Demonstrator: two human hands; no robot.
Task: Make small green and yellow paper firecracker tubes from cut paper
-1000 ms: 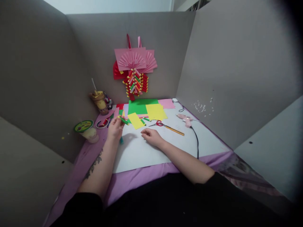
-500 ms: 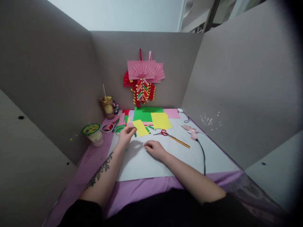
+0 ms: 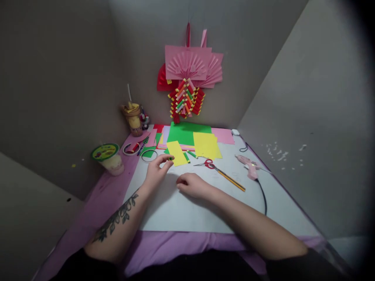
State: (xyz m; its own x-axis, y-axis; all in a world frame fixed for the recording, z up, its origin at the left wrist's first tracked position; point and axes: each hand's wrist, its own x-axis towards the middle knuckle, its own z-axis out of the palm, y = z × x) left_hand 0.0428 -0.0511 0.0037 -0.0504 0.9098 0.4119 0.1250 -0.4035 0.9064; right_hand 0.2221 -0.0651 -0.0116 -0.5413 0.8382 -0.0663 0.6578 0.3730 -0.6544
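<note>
Between the thumb and fingertips of my left hand (image 3: pixel 158 170) is a small green paper roll (image 3: pixel 171 159), its round end turned toward me. My right hand (image 3: pixel 193 185) is loosely curled over the white sheet (image 3: pixel 181 214); its inner fingers are hidden, and I cannot make out anything in them. Two more green paper rolls with yellow ends lie beyond my hands, a nearer roll (image 3: pixel 186 157) and a farther roll (image 3: pixel 192 154). Beside them is a yellow paper strip (image 3: pixel 175 151). Red-handled scissors (image 3: pixel 208 163) touch a yellow-and-black pencil (image 3: pixel 230 180) to the right.
Green paper (image 3: pixel 187 134) and yellow sheets (image 3: pixel 206 145) lie at the back. A pink glue gun (image 3: pixel 249 166) with a black cord is on the right. On the left stand a lidded cup (image 3: pixel 109 158) and a cup with a straw (image 3: pixel 134 121). Paper firecracker decorations (image 3: pixel 187 97) hang behind.
The view has tilted down and come closer. My left hand has turned the green roll from hanging downward to end-on. My right hand has stayed curled near the sheet.
</note>
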